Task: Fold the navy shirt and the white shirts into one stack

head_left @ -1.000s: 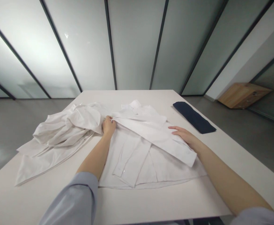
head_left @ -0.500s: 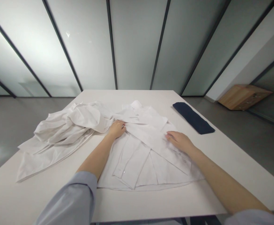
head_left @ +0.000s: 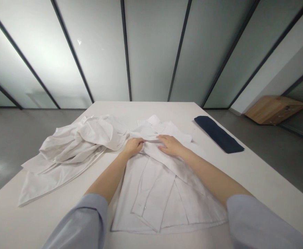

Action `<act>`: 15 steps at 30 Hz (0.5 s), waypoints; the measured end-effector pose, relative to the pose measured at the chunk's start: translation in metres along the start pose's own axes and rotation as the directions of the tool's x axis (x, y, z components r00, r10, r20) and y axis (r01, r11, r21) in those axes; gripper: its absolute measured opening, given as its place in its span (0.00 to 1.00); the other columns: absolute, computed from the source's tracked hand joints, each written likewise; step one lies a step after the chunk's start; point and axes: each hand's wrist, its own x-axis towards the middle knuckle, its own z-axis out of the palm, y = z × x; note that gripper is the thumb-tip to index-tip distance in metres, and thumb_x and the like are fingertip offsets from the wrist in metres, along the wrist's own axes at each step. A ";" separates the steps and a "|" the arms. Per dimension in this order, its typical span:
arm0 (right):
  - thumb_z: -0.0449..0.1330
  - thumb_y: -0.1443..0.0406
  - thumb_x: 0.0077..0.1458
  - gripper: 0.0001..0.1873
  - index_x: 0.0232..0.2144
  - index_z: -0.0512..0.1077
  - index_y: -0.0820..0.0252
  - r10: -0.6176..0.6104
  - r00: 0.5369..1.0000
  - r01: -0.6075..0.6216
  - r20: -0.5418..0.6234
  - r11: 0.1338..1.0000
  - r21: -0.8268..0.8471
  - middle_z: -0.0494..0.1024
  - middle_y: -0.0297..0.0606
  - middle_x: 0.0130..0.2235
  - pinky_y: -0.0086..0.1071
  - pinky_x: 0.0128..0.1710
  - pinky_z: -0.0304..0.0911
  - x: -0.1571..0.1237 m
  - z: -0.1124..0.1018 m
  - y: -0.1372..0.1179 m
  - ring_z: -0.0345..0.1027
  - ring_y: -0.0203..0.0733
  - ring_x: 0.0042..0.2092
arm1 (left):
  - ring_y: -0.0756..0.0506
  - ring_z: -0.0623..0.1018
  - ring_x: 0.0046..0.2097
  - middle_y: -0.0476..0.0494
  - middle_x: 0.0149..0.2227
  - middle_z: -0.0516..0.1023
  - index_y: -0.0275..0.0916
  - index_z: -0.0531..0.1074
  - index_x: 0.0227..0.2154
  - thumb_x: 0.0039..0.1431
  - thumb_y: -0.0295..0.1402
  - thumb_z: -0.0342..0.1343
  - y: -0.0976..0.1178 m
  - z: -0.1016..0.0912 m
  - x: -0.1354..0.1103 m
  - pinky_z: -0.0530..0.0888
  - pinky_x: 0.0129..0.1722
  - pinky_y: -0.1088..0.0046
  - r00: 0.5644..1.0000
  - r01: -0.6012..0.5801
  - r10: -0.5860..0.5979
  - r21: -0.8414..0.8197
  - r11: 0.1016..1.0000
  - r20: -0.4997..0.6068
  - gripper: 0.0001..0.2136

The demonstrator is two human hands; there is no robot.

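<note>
White, crumpled fabric makes up the loose heap [head_left: 81, 141] at the left of the pale worktop [head_left: 50, 221], one flat corner of it trailing toward the near side. Its inner end reaches the left hand [head_left: 133, 147], where I cannot tell whether it touches the white shirt [head_left: 156, 193]. That shirt lies at the middle of the worktop, its long axis running away from the person, with the collar [head_left: 153, 120] at the far end and the hem spread closest to the body. The left hand is at the shirt's left edge, its fingers pinched on a raised fold; the forearm slants up and inward from a rolled grey-blue sleeve [head_left: 81, 218]. Just beside it, the right hand [head_left: 171, 145] is over the middle of the shirt, palm down, fingers apart from the thumb and pointing left toward that same fold. So both hands are about equally near it, the collar lying beyond them and most of the body on the near side. The right forearm crosses above the shirt's right side. Farther right, well apart, a dark navy folded cloth [head_left: 218, 135] lies near the worktop's edge.
</note>
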 end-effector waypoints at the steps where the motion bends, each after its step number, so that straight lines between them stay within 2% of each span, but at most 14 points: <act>1: 0.55 0.58 0.59 0.27 0.59 0.65 0.62 0.018 1.000 -0.018 0.021 1.000 -0.001 0.67 0.46 0.60 0.40 0.59 0.55 0.005 0.007 -0.004 0.60 0.48 0.60 | 0.44 0.79 0.40 0.43 0.37 0.82 0.39 0.79 0.38 0.57 0.29 0.45 -0.001 0.000 0.000 0.73 0.45 0.69 0.999 0.041 -0.042 -0.024 0.999 -0.026 0.15; 3: 0.53 0.57 0.61 0.25 0.57 0.67 0.63 0.068 0.997 -0.067 0.037 0.998 -0.015 0.68 0.47 0.59 0.41 0.57 0.57 0.011 0.019 -0.008 0.61 0.50 0.58 | 0.43 0.79 0.38 0.42 0.33 0.81 0.38 0.77 0.36 0.59 0.31 0.43 -0.005 -0.003 0.001 0.73 0.42 0.68 0.973 0.170 -0.180 -0.076 0.982 -0.142 0.15; 5: 0.53 0.57 0.61 0.24 0.55 0.68 0.63 0.094 0.995 -0.093 0.020 0.996 -0.015 0.68 0.47 0.58 0.41 0.56 0.57 0.009 0.027 -0.009 0.60 0.50 0.58 | 0.42 0.78 0.39 0.40 0.34 0.80 0.37 0.74 0.38 0.61 0.33 0.43 -0.013 -0.006 0.003 0.72 0.41 0.67 0.891 0.301 -0.336 -0.156 0.941 -0.304 0.14; 7: 0.53 0.57 0.61 0.23 0.55 0.68 0.62 0.095 0.995 -0.095 0.005 0.995 0.001 0.68 0.46 0.57 0.39 0.57 0.55 0.004 0.030 -0.008 0.60 0.48 0.57 | 0.42 0.78 0.41 0.39 0.37 0.79 0.37 0.71 0.42 0.62 0.36 0.44 -0.023 -0.010 0.008 0.72 0.42 0.67 0.798 0.388 -0.472 -0.280 0.878 -0.374 0.14; 9: 0.54 0.57 0.61 0.23 0.55 0.68 0.62 0.079 0.997 -0.079 0.006 0.997 0.018 0.69 0.47 0.57 0.39 0.57 0.55 -0.002 0.030 -0.007 0.60 0.48 0.57 | 0.43 0.78 0.40 0.38 0.39 0.78 0.38 0.70 0.41 0.63 0.39 0.43 -0.033 -0.013 0.015 0.73 0.39 0.69 0.757 0.463 -0.598 -0.429 0.775 -0.263 0.14; 11: 0.54 0.57 0.61 0.23 0.54 0.69 0.62 0.056 0.998 -0.056 0.008 0.998 0.028 0.69 0.47 0.56 0.40 0.56 0.55 -0.009 0.028 -0.007 0.60 0.48 0.56 | 0.44 0.79 0.35 0.39 0.36 0.78 0.38 0.70 0.36 0.64 0.41 0.42 -0.041 -0.015 0.024 0.73 0.32 0.70 0.723 0.564 -0.690 -0.548 0.617 -0.033 0.15; 13: 0.54 0.57 0.61 0.22 0.54 0.69 0.62 0.042 0.999 -0.042 0.008 0.998 0.036 0.69 0.47 0.56 0.40 0.56 0.55 -0.014 0.027 -0.008 0.61 0.49 0.56 | 0.44 0.78 0.31 0.40 0.30 0.76 0.38 0.69 0.32 0.63 0.43 0.43 -0.046 -0.018 0.032 0.71 0.26 0.71 0.678 0.641 -0.722 -0.594 0.486 0.142 0.16; 15: 0.54 0.57 0.61 0.22 0.54 0.69 0.61 0.043 0.999 -0.043 0.007 0.998 0.043 0.69 0.47 0.56 0.41 0.56 0.55 -0.016 0.026 -0.009 0.61 0.49 0.55 | 0.45 0.76 0.27 0.43 0.25 0.73 0.38 0.67 0.29 0.61 0.43 0.47 -0.050 -0.022 0.038 0.70 0.23 0.72 0.676 0.650 -0.710 -0.615 0.446 0.199 0.14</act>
